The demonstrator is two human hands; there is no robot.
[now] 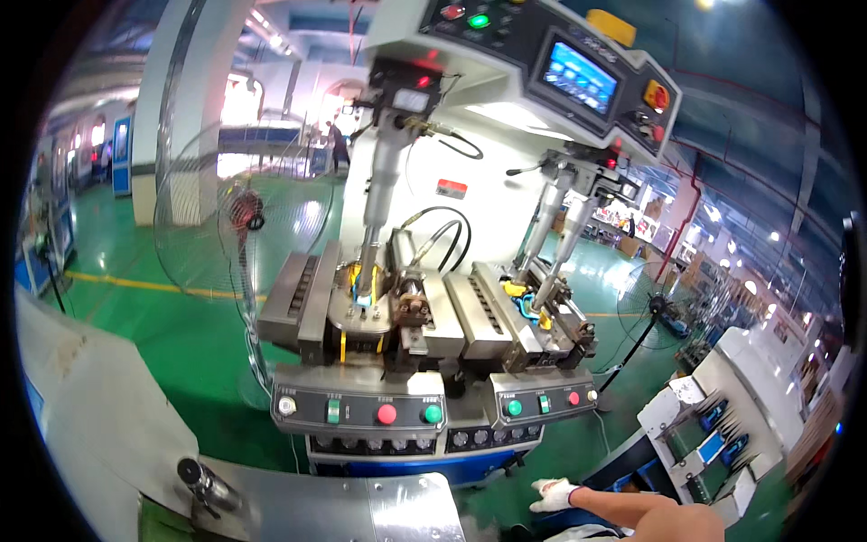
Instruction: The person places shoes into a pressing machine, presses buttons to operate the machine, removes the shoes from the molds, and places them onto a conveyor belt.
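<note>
My right hand [553, 495], in a white glove, reaches in from the lower right with its fingers pointing left; they look loosely bent, but I cannot tell whether they hold anything. My left hand is out of view, so I cannot tell its state. Just below my right hand is a blue bin [560, 519], partly hidden by my glove and arm. Ahead of that hand and to its left stands a big white machine [497, 172]; of its two button panels, the right panel [542, 399] is nearer my glove than the left panel [357, 397]. A metal table [334, 506] lies to my hand's left. Beyond the machine, farther left, is a fan [246, 212]; a white workbench [673, 397] stands to my hand's right.
</note>
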